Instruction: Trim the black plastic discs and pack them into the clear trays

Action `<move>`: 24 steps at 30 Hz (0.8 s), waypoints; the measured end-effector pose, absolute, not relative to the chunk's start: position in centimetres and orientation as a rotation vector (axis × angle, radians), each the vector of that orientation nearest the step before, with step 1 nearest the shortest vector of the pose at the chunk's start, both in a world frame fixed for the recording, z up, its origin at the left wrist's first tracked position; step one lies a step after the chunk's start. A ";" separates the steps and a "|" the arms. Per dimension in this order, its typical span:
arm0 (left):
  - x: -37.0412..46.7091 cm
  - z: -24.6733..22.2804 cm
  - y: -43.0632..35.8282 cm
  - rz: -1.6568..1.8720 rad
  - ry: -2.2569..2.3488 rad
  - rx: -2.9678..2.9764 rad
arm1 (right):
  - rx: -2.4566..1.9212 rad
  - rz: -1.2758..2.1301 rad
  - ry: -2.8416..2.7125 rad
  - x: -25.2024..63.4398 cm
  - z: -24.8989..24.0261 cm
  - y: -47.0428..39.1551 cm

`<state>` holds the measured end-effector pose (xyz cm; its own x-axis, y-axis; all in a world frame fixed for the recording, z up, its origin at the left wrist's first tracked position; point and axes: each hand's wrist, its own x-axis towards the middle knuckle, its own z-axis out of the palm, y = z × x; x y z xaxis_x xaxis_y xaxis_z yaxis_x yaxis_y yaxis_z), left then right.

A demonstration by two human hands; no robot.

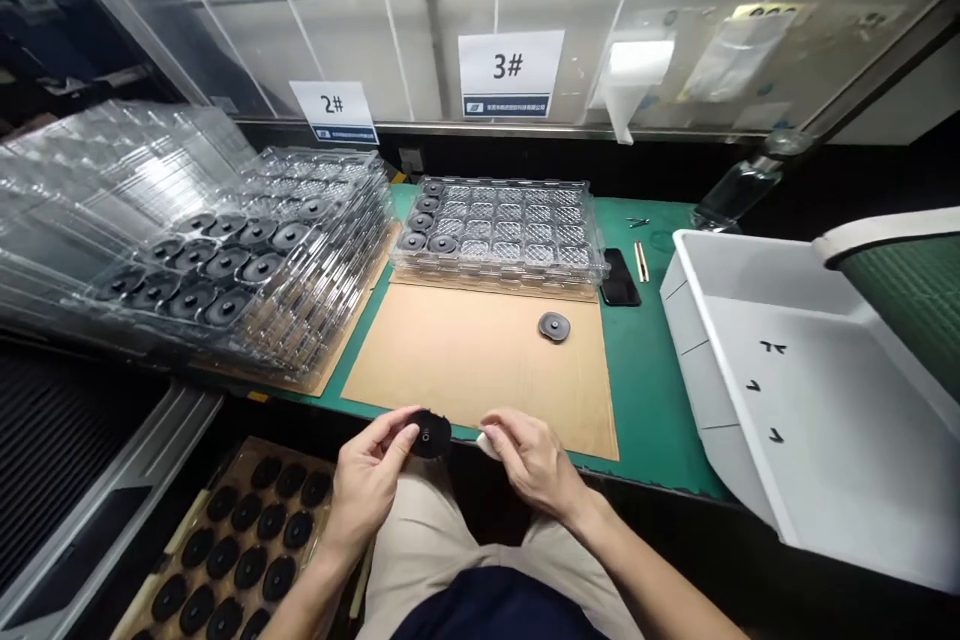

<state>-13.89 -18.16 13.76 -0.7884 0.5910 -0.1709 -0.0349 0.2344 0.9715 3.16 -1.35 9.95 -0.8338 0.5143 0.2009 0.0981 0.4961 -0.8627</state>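
Between its thumb and fingers, my left hand point(373, 465) pinches the edge of a round black disc point(430, 434), held over my lap at the table's front edge. To the right of the disc, apart from it, my right hand point(531, 455) has its fingers closed around a small white piece point(487, 445), mostly hidden by the fingers. Another dark disc point(554, 327) lies on the brown cardboard point(480, 360) beyond my hands. Behind the cardboard, a clear compartment tray point(510, 230) has several black discs in its left side.
Stacked clear trays point(315, 270) with black discs stand left. A phone point(621, 278), tweezers point(641, 261) and a glass bottle point(739, 190) are at the right, beside a large white bin point(724, 380). More discs fill a low tray point(247, 455) at lower left.
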 end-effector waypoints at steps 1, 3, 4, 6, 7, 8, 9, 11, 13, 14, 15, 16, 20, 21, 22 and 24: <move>-14.9 13.8 -17.2 1.582 2.024 0.536 | -0.543 1.201 -2.309 3.5 9.3 -0.2; -17.3 14.1 -14.9 1.556 2.109 0.654 | -0.604 1.046 -2.320 4.1 7.8 1.7; -18.6 14.3 -13.5 1.537 2.163 0.727 | -0.624 0.989 -2.330 4.4 7.0 2.4; -21.7 15.0 -10.2 1.480 2.275 0.864 | -0.642 0.918 -2.337 4.9 5.7 3.2; -23.3 15.5 -8.2 1.449 2.326 0.917 | -0.647 0.897 -2.329 5.0 5.1 3.3; -25.0 16.0 -6.0 1.414 2.377 0.971 | -0.646 0.878 -2.323 5.1 4.6 3.3; -26.8 16.6 -3.7 1.372 2.432 1.033 | -0.640 0.859 -2.323 5.1 4.2 3.3; -30.1 17.6 1.2 1.278 2.531 1.163 | -0.619 0.835 -2.346 5.1 3.8 3.1; -33.1 18.2 6.1 1.127 2.643 1.330 | -0.600 0.844 -2.368 5.0 3.8 3.0; -34.5 18.2 8.4 1.074 2.662 1.376 | -0.593 0.858 -2.368 4.9 3.9 3.1; -35.8 18.1 10.4 1.016 2.675 1.414 | -0.593 0.872 -2.363 4.9 3.9 3.2; -36.8 17.9 12.1 0.964 2.684 1.444 | -0.590 0.883 -2.357 4.8 4.0 3.3; -39.4 16.2 15.9 0.776 2.693 1.506 | -0.579 0.909 -2.329 4.8 4.0 3.6; -39.7 15.8 16.2 0.738 2.692 1.516 | -0.573 0.917 -2.328 4.8 3.9 3.6; -39.8 15.4 16.4 0.707 2.691 1.527 | -0.566 0.923 -2.330 4.8 3.9 3.6; -39.9 14.9 16.4 0.660 2.688 1.549 | -0.555 0.935 -2.341 4.9 3.8 3.7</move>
